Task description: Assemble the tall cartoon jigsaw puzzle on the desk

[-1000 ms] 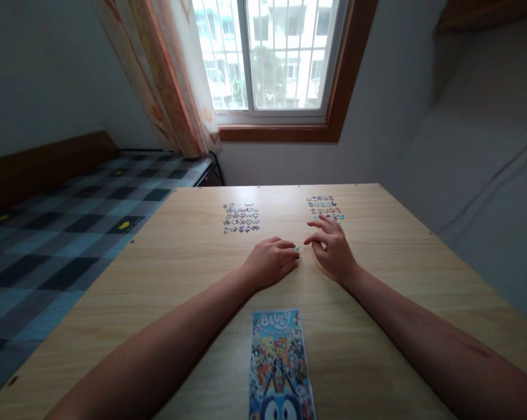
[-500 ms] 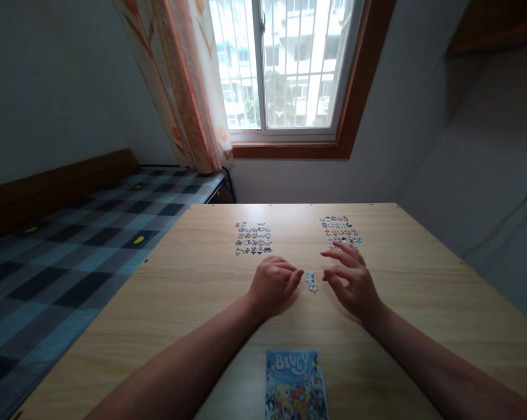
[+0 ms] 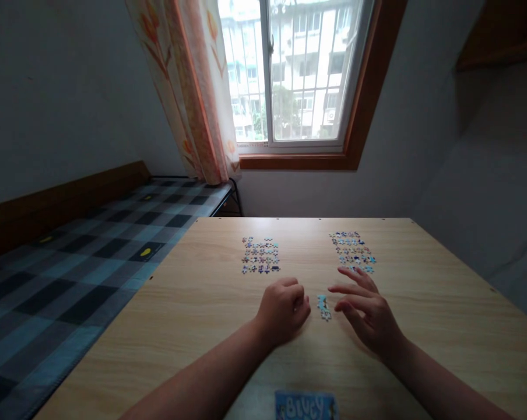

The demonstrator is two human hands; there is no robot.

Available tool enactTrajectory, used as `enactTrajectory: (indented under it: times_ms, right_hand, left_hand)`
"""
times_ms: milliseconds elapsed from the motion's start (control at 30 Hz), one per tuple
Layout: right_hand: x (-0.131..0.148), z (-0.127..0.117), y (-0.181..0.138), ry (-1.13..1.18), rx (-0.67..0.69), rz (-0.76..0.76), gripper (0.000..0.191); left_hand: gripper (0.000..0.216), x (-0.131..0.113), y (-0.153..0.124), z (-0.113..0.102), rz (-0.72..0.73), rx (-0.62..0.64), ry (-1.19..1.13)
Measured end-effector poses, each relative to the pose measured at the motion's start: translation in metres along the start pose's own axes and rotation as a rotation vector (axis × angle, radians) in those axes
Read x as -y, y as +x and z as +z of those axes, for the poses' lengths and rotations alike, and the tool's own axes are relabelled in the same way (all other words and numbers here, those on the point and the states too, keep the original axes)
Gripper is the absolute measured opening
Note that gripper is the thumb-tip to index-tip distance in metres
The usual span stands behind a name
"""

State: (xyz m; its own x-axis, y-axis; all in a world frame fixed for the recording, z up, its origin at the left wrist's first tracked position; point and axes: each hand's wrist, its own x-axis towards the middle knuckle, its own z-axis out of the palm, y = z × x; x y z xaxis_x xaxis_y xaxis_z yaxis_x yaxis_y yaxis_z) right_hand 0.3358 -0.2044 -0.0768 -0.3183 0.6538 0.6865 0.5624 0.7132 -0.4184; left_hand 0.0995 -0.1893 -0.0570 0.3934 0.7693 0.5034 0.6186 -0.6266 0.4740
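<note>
Hands are flanking the joined puzzle pieces [image 3: 323, 307] lying on the table [image 3: 425, 332] between them: the left hand [image 3: 285, 309] is resting curled shut, contents hidden, the right hand [image 3: 371, 314] hovering open. A careless fingertip risks nudging the pair apart.

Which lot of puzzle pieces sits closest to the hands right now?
The small cluster between the left hand and right hand; the left spread and right spread lie farther off, toward the window.
</note>
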Motion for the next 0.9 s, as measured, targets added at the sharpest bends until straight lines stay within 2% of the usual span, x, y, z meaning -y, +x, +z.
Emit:
enactTrajectory:
  times_ms: [233, 700, 800, 900]
  right_hand:
    - [0.0009, 0.0002, 0.0006, 0.007, 0.029, -0.02, 0.02]
    - [0.002, 0.001, 0.005, 0.012, 0.015, -0.049, 0.02]
    - [0.0028, 0.0018, 0.0063, 0.009, 0.012, -0.041, 0.021]
    - [0.0031, 0.0032, 0.0075, 0.006, 0.0, -0.04, 0.022]
  left_hand:
    - [0.031, 0.0058, -0.0023, 0.0009, -0.025, 0.082, -0.001]
    - [0.027, 0.0009, 0.0006, -0.0029, -0.039, 0.169, 0.098]
    - [0.027, 0.0037, 0.0014, -0.0017, -0.057, 0.154, 0.136]
    - [0.031, 0.0073, 0.0037, -0.0041, -0.08, 0.081, 0.2]
